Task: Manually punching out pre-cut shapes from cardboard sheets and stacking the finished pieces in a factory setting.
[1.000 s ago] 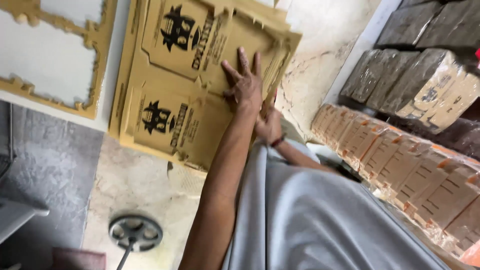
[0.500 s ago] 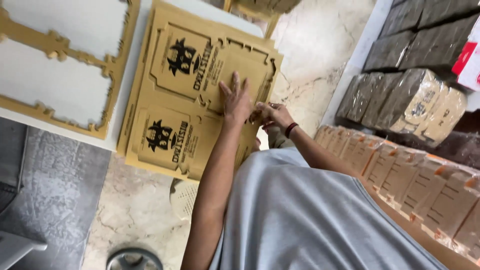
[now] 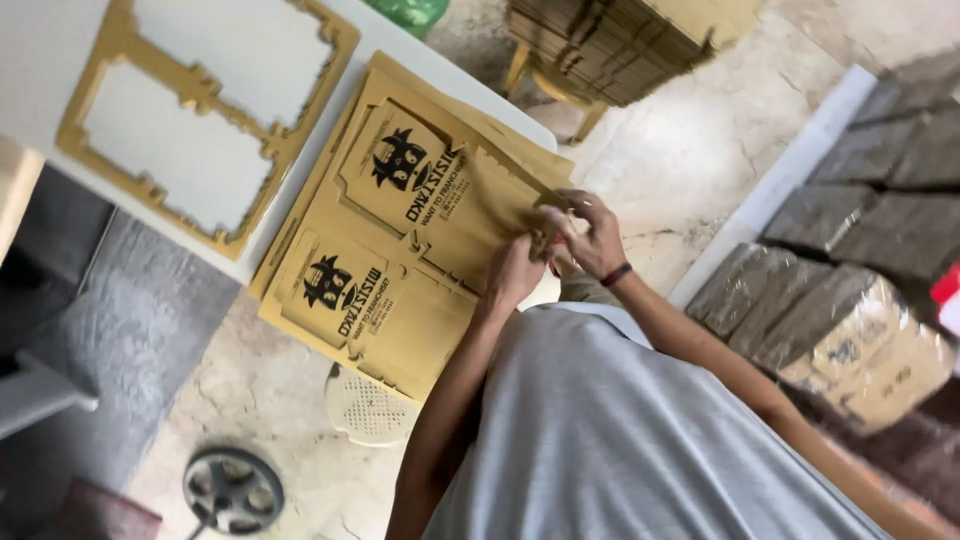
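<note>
Three risks stand out with the printed cardboard sheet lying on top of the flat stack at the near edge of the white table.

1. Both your hands meet at the sheet's right edge. Your left hand is curled with its fingertips closed on the cardboard, and your right hand pinches the same edge just beside it. Pulling unevenly there could, I judge, tear the thin die-cut bridges instead of parting them cleanly.

2. The stack overhangs the table edge toward you, with the lower corner out over the floor. Pressing or tugging on that unsupported part could tip or slide the whole stack off, toward the round perforated stool below.

3. The leftover cardboard frame lies well apart on the table, but it is flimsy. A sweeping elbow could knock it down.

4. You are leaning across your own body, so your arms hide part of the edge you are working. Whether the fingers sit on a cut line or on solid board cannot be told, so a slip may crease the print.
</note>
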